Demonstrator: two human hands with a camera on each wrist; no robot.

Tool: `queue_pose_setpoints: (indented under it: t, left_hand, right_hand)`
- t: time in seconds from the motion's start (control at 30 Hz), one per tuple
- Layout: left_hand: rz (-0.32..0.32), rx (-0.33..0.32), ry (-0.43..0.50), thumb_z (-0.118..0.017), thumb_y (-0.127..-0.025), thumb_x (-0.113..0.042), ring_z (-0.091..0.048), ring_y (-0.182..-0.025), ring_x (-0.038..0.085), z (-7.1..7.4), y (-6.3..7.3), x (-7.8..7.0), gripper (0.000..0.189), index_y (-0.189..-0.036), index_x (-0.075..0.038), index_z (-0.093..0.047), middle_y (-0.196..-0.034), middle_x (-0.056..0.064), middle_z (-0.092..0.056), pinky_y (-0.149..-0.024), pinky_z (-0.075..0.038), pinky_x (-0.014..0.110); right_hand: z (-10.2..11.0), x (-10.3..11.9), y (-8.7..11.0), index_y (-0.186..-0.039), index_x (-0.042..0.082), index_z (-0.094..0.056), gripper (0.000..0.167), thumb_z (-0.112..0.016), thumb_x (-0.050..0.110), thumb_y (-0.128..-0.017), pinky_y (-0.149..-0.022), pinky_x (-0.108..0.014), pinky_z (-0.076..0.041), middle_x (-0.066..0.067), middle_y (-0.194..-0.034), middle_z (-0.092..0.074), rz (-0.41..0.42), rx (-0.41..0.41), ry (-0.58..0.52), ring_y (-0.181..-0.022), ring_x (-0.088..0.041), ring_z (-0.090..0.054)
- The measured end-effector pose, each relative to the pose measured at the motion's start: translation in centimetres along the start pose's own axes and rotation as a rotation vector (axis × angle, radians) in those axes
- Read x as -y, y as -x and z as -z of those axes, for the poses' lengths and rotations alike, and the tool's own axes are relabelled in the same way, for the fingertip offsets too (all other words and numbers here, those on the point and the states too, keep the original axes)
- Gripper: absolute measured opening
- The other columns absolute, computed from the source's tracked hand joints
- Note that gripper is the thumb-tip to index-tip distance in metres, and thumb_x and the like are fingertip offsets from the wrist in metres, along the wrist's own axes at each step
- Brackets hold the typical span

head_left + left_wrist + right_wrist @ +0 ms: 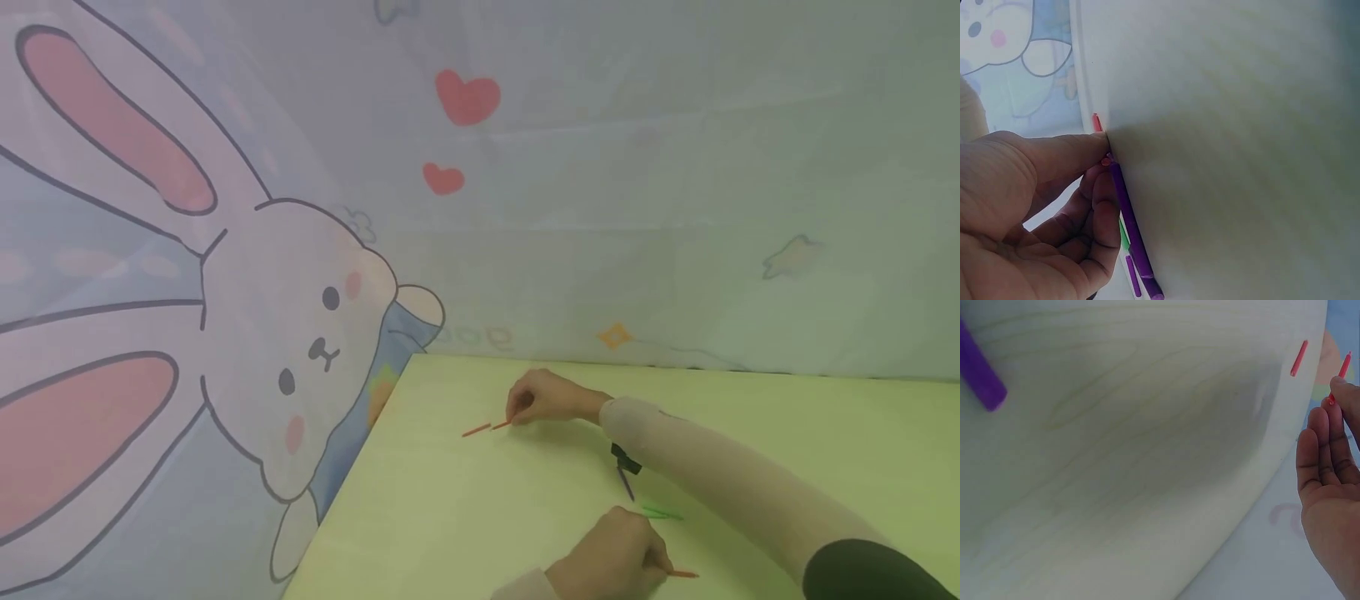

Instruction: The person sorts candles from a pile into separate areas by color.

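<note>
My right hand point(543, 396) is out over the far left of the table, pinching a short thin red stick point(502, 425) between thumb and fingertips. Just left of it another red stick point(476, 430) lies on the table, almost in line; the right wrist view shows this loose stick point(1299, 358) beside the held one point(1340, 376). Lower down, near the front, my left hand point(611, 554) pinches a red stick point(682, 573) that pokes out to its right. In the left wrist view a purple stick point(1130, 219) runs beside the curled fingers point(1105, 231).
Between the two arms lie a purple stick point(626, 483) and green sticks point(662, 513). The pale yellow table point(420, 500) ends at the left and back against a curtain point(600, 167) printed with a rabbit and hearts. My right forearm point(735, 475) crosses the table's right half.
</note>
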State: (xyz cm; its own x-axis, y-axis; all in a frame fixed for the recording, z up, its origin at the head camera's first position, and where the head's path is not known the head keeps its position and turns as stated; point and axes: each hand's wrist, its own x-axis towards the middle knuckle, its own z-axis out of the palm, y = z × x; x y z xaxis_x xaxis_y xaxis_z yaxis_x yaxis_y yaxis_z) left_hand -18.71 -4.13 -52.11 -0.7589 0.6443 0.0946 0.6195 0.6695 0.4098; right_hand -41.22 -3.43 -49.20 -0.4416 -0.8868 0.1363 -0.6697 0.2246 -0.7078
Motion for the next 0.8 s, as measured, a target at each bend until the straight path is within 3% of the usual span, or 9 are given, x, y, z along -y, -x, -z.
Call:
queue_pose_setpoints:
  t: [0.27, 0.8]
  left_hand:
    - [0.066, 0.039, 0.041, -0.083, -0.095, -0.005, -0.05, -0.063, -0.02, 0.0, -0.2, -0.3, 0.016, -0.099, -0.018, -0.091, -0.079, -0.019, -0.078, -0.059, -0.044, 0.003]
    - [0.022, 0.015, 0.033, -0.082, -0.094, -0.005, -0.049, -0.064, -0.021, -0.1, 0.0, 0.0, 0.016, -0.098, -0.018, -0.091, -0.079, -0.019, -0.078, -0.061, -0.044, 0.002]
  right_hand:
    - [-1.3, -0.4, -0.6, -0.097, 0.012, -0.086, 0.003, -0.088, 0.009, -0.097, -0.082, -0.025, -0.062, 0.009, -0.095, -0.077, 0.027, 0.025, 0.028, -0.086, -0.003, -0.071]
    - [-3.1, 0.2, -2.3, -0.092, 0.014, -0.085, 0.007, -0.09, 0.01, -0.094, -0.077, -0.02, -0.058, 0.008, -0.091, -0.076, 0.08, 0.049, 0.123, -0.081, 0.003, -0.064]
